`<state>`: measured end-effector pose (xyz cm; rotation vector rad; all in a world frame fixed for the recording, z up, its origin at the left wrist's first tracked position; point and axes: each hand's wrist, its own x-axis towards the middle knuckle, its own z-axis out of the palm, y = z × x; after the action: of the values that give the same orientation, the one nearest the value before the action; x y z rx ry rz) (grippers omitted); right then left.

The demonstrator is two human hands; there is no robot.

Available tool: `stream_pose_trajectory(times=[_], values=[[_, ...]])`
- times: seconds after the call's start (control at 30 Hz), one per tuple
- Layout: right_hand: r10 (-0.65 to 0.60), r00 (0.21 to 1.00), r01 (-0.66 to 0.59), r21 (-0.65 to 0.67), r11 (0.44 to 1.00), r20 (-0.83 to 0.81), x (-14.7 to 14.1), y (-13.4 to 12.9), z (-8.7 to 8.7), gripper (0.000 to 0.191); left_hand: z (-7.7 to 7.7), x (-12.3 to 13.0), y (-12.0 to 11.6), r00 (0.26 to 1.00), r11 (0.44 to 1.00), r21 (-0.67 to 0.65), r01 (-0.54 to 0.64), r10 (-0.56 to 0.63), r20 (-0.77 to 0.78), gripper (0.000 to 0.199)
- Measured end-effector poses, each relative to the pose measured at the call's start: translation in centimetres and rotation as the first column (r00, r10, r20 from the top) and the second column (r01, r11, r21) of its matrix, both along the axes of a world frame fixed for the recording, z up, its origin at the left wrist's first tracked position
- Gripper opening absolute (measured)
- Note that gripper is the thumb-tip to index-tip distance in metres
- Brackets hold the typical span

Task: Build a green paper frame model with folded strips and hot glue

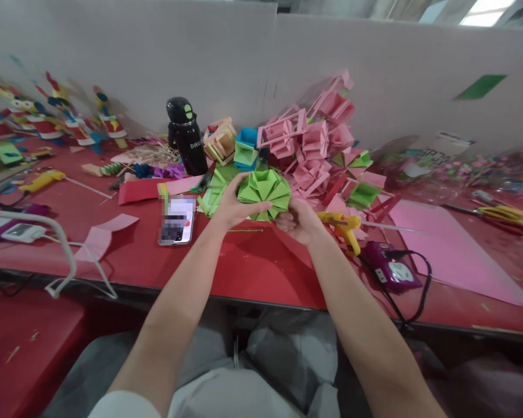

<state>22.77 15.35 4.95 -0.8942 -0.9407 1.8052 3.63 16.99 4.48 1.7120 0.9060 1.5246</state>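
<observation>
A round, pleated green origami paper piece [267, 191] is held a little above the red table. My left hand [234, 204] grips its left side, thumb lying across the front. From the right, my right hand [297, 219] holds the lower edge with curled fingers, partly hidden behind the paper. Behind it lie green paper strips [213, 194] and a heap of pink folded paper pieces [316, 139]. To the right of my right hand rests a yellow glue gun [344, 226].
A black bottle [188, 139] and a phone [177, 220] stand and lie left of my hands. At right are a purple power box [390, 267] with a cable and a pink sheet [453, 249]. A white metal frame [63, 244] crosses the left table edge. Paper figures [72, 119] stand far left.
</observation>
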Motion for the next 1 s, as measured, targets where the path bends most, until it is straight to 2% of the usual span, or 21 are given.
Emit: stream_pose_trajectory(times=[0.07, 0.3, 0.53, 0.77, 1.0], values=[[-0.009, 1.000, 0.009, 0.012, 1.000, 0.004, -0.08, -0.09, 0.15, 0.032, 0.03, -0.04, -0.03, 1.000, 1.000, 0.012, -0.018, 0.018, -0.017, 0.068], [-0.065, 0.998, 0.065, 0.035, 0.997, 0.007, -0.12, -0.15, 0.06, 0.042, 0.41, 0.03, -0.39, 0.999, 1.000, 0.018, -0.010, 0.011, -0.040, 0.067], [-0.011, 1.000, 0.011, -0.026, 1.000, -0.002, -0.21, -0.12, 0.26, 0.034, 0.04, -0.01, -0.15, 1.000, 1.000, -0.012, 0.012, -0.011, 0.016, 0.070], [-0.100, 0.995, 0.099, -0.056, 0.993, -0.010, -0.37, 0.16, 0.01, 0.035, 0.22, 0.31, -0.47, 0.997, 0.996, -0.055, 0.071, -0.071, 0.000, 0.073], [-0.051, 0.999, 0.051, -0.076, 0.996, 0.008, -0.17, 0.57, -0.20, 0.040, -0.45, 0.11, 0.21, 0.996, 0.994, -0.086, 0.074, -0.070, 0.053, 0.070]])
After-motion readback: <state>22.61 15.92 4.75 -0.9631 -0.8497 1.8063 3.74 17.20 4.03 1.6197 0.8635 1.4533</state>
